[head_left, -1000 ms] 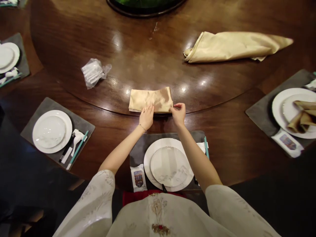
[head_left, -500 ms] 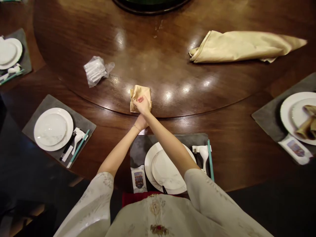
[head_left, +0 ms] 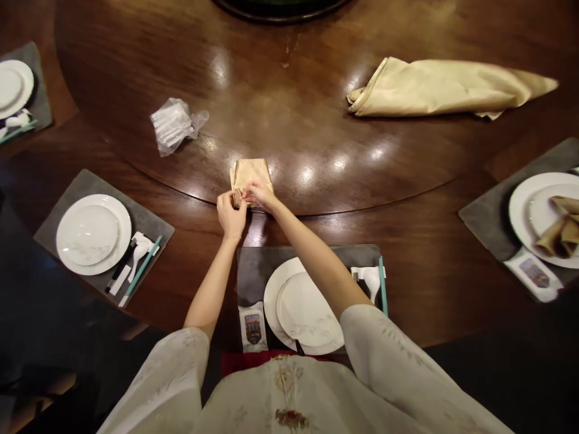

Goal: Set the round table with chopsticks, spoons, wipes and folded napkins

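A gold cloth napkin (head_left: 251, 170), folded into a small packet, lies near the front edge of the round wooden turntable (head_left: 289, 138). My left hand (head_left: 231, 211) is closed on its near left corner, where stacked pleats show between thumb and fingers. My right hand (head_left: 259, 194) pinches the napkin's near edge just to the right, its fingertips almost meeting those of the left. Below my forearms a white plate (head_left: 307, 307) with a smaller one on top sits on a grey placemat (head_left: 253, 271).
A larger rolled gold cloth (head_left: 443, 87) lies at the back right of the turntable. A clear plastic bag of white items (head_left: 174, 126) is at the left. Place settings stand on both sides, with a plate (head_left: 93, 235) at left and a folded napkin (head_left: 561, 229) at right.
My wrists were crossed over the napkin; now they are apart, the left hand having moved out to the left side. The napkin is turned slightly and shows its flat top.
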{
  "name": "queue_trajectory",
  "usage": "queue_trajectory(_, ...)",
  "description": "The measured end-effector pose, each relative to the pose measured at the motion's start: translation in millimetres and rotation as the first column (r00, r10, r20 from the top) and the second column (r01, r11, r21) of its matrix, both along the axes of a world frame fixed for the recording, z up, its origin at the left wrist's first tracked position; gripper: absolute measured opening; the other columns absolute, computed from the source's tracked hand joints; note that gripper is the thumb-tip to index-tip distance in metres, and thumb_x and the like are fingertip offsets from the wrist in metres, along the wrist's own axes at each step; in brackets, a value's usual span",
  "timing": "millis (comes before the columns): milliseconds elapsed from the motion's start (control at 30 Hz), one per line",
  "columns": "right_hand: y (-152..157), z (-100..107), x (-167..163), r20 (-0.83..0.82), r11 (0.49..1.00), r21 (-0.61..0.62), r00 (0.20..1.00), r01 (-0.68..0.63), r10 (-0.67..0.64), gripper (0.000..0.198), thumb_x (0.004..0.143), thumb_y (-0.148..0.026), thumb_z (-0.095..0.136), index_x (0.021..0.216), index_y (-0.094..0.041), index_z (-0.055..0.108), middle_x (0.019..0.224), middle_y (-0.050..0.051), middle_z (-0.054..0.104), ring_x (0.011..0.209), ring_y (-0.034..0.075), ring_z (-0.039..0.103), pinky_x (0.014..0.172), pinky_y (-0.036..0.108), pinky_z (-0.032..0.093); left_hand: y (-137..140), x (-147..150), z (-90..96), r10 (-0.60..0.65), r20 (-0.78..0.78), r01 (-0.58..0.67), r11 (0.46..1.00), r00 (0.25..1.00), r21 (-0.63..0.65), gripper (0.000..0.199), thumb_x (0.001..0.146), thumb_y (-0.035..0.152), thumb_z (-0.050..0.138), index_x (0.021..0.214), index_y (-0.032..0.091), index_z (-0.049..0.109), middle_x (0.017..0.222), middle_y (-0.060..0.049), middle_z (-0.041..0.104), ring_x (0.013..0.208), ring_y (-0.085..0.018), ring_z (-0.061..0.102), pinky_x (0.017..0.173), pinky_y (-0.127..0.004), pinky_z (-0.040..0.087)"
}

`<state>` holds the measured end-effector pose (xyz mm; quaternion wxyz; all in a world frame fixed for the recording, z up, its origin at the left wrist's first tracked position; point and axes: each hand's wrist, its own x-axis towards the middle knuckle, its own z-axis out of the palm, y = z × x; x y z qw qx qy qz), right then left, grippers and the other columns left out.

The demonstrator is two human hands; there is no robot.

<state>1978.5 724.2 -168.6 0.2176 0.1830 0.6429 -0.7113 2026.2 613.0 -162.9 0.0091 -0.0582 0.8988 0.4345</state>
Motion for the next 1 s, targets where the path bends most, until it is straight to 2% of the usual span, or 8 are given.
queue_trajectory(133, 19.0, -1.9, 10.4, -0.012, 0.99, -0.137, 1.0, 0.026, -0.028, 0.003, 0.079, -0.021, 0.043, 0.08, -0.021, 0.041, 0.076, -0.003, 0.064, 0.07, 0.01, 0.059, 0.074, 0.026, 0.049, -9.2, -30.8, -3.2, -0.015, 0.155, 0.036, 0.991, 0.988, -0.13, 0.029, 0.077, 0.039, 0.058, 0.095, 0.016, 0.056, 0.101, -0.012, 0.06, 0.098, -0.023, 0.057, 0.09, -0.034, 0.041)
queue_trajectory(300, 54.8, -7.0, 22.8, -0.178, 0.831, 0.408, 0.926, 0.378, -0.334, 0.022, 0.067, -0.033, 0.059, 0.082, -0.02, 0.049, 0.083, 0.003, 0.063, 0.086, 0.017, 0.061, 0.081, 0.03, 0.048, -4.6, -35.8, -7.0, -0.046, 0.192, 0.091, 0.968, 0.98, -0.235, 0.022, 0.076, 0.033, 0.058, 0.09, 0.016, 0.06, 0.097, -0.013, 0.062, 0.099, -0.027, 0.057, 0.089, -0.035, 0.041)
queue_trajectory(367, 63.2, -7.0, 26.7, -0.143, 0.82, 0.453, 0.936, 0.35, -0.321, 0.027, 0.06, -0.033, 0.066, 0.08, -0.019, 0.053, 0.084, 0.004, 0.064, 0.091, 0.019, 0.061, 0.084, 0.031, 0.048, -1.1, -31.3, -6.7, -0.071, 0.199, 0.102, 0.983, 0.977, -0.153, 0.019, 0.076, 0.031, 0.058, 0.086, 0.016, 0.061, 0.093, -0.011, 0.063, 0.097, -0.025, 0.058, 0.087, -0.033, 0.042)
queue_trajectory(500, 64.9, 4.2, 34.7, -0.022, 0.977, 0.009, 0.977, 0.212, -0.212, 0.036, 0.051, -0.024, 0.071, 0.084, -0.015, 0.058, 0.087, 0.003, 0.067, 0.082, 0.016, 0.062, 0.078, 0.028, 0.05, 5.9, -24.1, -3.4, -0.135, 0.345, 0.043, 0.964, 0.929, 0.261, 0.02, 0.074, 0.034, 0.056, 0.079, 0.015, 0.061, 0.083, -0.005, 0.065, 0.087, -0.02, 0.061, 0.08, -0.028, 0.046)
queue_trajectory(667, 70.0, 23.6, 47.3, -0.082, 0.945, -0.326, 0.994, 0.039, -0.069, 0.054, 0.048, -0.023, 0.077, 0.098, -0.017, 0.059, 0.099, 0.004, 0.068, 0.087, 0.017, 0.063, 0.082, 0.029, 0.051, 7.1, -22.7, 7.4, -0.425, 0.36, 0.009, 0.657, 0.83, 0.754, 0.039, 0.061, 0.029, 0.061, 0.098, 0.015, 0.059, 0.105, -0.008, 0.066, 0.099, -0.02, 0.061, 0.089, -0.031, 0.047)
queue_trajectory(733, 75.9, 24.8, 48.8, -0.11, 0.944, -0.33, 0.993, -0.008, -0.03, 0.057, 0.049, -0.025, 0.077, 0.103, -0.017, 0.058, 0.102, 0.005, 0.067, 0.091, 0.019, 0.062, 0.085, 0.032, 0.05, 7.6, -26.4, 12.3, -0.499, 0.308, 0.094, 0.628, 0.81, 0.772, 0.046, 0.06, 0.027, 0.06, 0.104, 0.013, 0.058, 0.108, -0.01, 0.064, 0.102, -0.022, 0.059, 0.091, -0.034, 0.046)
queue_trajectory(900, 96.3, 16.5, 42.0, -0.332, 0.986, 0.144, 0.943, 0.084, -0.032, 0.071, 0.058, -0.029, 0.072, 0.124, -0.02, 0.047, 0.121, 0.008, 0.057, 0.113, 0.024, 0.053, 0.098, 0.042, 0.043, 10.9, -49.5, 22.3, -0.542, -0.075, 0.547, 0.819, 0.837, 0.176, 0.041, 0.07, 0.019, 0.053, 0.111, 0.013, 0.053, 0.111, -0.012, 0.058, 0.11, -0.026, 0.052, 0.097, -0.039, 0.04)
queue_trajectory(1000, 108.4, 10.6, 42.1, -0.512, 0.793, 0.56, 0.853, 0.239, 0.104, 0.065, 0.07, -0.029, 0.066, 0.131, -0.023, 0.044, 0.138, 0.012, 0.042, 0.13, 0.029, 0.035, 0.106, 0.049, 0.031, 9.5, -62.9, 20.7, -0.737, -0.088, 0.669, 0.65, 0.67, -0.361, 0.024, 0.075, 0.014, 0.049, 0.098, 0.012, 0.056, 0.103, -0.017, 0.057, 0.107, -0.03, 0.05, 0.093, -0.043, 0.037)
